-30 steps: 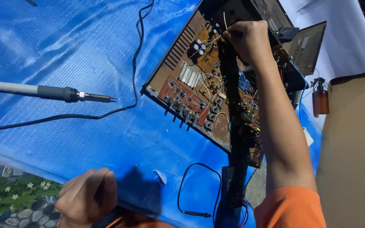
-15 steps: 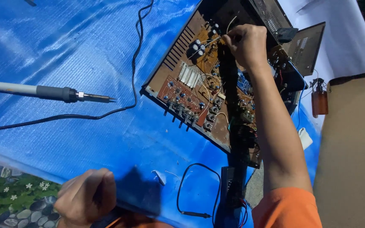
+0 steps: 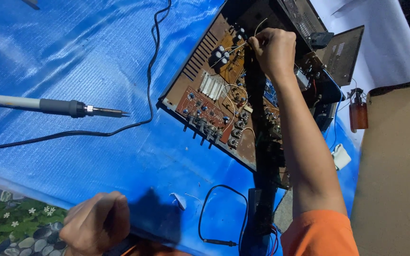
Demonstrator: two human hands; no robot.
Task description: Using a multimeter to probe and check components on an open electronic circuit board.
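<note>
Right hand (image 3: 274, 50) at 1 o'clock, fingers bunched, pinching a thin pale wire (image 3: 257, 26) over the far end of the open amplifier chassis (image 3: 224, 90); forearm runs down across the circuit board to the orange sleeve (image 3: 319, 234) at 5 o'clock; chassis sits tilted on the blue tarp (image 3: 72, 57), knob shafts facing 7 o'clock; left hand (image 3: 96, 225) at 7 o'clock, curled into a loose fist, resting on the tarp edge, can't tell if it holds anything; soldering iron (image 3: 53, 106) lies at 9 o'clock, tip pointing toward the chassis, well apart from both hands; black cable (image 3: 153, 57) loops past it; small amber bottle (image 3: 358, 114) at 3 o'clock beside the cardboard box (image 3: 390, 175).
</note>
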